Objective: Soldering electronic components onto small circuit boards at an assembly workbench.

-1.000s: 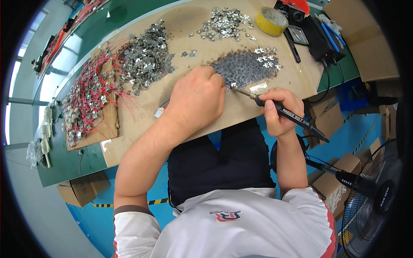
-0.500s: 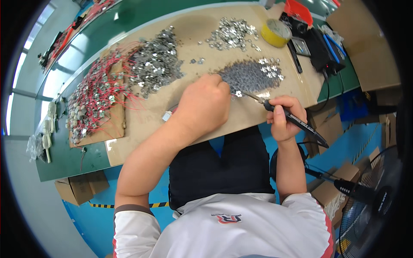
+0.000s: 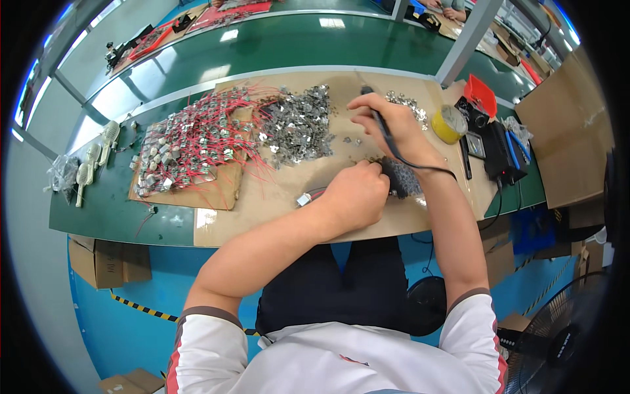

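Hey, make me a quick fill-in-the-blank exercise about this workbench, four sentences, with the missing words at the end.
1. The right hand holds a soldering iron with a ____ handle.
2. The round yellow thing is a roll of ____.
3. The heap of parts with red wires lies to the ____ of the left hand.
4. At its left end, the bare table is ____ in colour.

Missing words: black; tape; left; green.

Soldering iron (image 3: pixel 387 136) in right fingers (image 3: pixel 371 100)
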Demonstrator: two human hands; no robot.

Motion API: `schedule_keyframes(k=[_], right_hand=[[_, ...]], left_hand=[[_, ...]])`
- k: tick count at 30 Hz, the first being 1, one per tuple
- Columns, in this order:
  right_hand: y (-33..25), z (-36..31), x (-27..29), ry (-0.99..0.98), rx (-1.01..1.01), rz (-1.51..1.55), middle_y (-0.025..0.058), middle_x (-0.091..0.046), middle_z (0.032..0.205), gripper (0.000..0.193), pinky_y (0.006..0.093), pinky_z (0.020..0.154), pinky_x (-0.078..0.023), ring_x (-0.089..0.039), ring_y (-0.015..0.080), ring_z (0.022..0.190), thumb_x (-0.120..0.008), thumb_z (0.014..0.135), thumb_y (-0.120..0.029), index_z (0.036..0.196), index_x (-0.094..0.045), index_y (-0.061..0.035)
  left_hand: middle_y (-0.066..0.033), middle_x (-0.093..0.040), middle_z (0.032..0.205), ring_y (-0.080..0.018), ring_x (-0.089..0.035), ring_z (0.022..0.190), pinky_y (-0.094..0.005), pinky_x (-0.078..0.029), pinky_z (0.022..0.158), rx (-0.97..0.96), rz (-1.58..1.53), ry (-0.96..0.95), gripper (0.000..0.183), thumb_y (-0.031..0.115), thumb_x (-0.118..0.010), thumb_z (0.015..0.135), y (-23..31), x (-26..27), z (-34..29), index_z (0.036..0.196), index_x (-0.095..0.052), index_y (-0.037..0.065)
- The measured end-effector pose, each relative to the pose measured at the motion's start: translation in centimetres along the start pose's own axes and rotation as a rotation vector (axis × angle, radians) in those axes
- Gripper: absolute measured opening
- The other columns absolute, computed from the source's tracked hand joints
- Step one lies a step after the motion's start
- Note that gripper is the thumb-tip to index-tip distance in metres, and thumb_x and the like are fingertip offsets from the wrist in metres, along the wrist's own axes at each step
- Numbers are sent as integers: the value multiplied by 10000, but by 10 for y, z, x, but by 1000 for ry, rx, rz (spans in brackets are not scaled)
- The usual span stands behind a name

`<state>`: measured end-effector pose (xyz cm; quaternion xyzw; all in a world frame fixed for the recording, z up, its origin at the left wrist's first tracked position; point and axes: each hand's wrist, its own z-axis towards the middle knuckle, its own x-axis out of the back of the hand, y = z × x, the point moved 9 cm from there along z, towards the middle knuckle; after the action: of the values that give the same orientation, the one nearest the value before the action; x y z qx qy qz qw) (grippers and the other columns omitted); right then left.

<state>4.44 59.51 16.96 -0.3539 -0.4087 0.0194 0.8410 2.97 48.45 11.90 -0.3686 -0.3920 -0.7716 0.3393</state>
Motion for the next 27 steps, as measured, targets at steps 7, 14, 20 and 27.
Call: schedule_keyframes(k=[7, 14, 20, 27], right_hand=[[26, 53, -49, -88, -17, -43, 132, -770, 959, 414, 364, 812, -585, -746, 279, 872, -756, 874, 4, 1258, -657, -116], [34, 59, -57, -101, 46, -40, 132, -750, 902, 391, 429, 785, -574, -737, 339, 871, -724, 855, 26, 1216, -643, -102], [43, 51, -49, -64, 41, -16, 128, -753, 903, 400, 401, 779, -577, -752, 310, 876, -684, 861, 65, 1217, -648, -114], [39, 49, -45, -13, 114, 0, 136, -767, 931, 401, 411, 796, -586, -758, 322, 890, -696, 863, 54, 1225, -661, -117]], left_hand=[[-186, -675, 883, -358, -673, 875, -443, -577, 792, -33, 23, -56, 123, 111, -684, 820, 4, -4, 2, 833, -712, -9], [-188, -676, 876, -355, -669, 873, -440, -571, 809, -30, -13, -76, 127, 98, -679, 781, 2, -5, 2, 832, -709, -15], [-190, -679, 889, -361, -673, 887, -439, -574, 822, -22, -15, -77, 128, 97, -676, 788, 2, -4, 3, 837, -713, -15], [-188, -684, 922, -363, -680, 929, -448, -572, 841, -23, -23, -107, 136, 124, -683, 839, 2, -6, 4, 851, -717, -7]])
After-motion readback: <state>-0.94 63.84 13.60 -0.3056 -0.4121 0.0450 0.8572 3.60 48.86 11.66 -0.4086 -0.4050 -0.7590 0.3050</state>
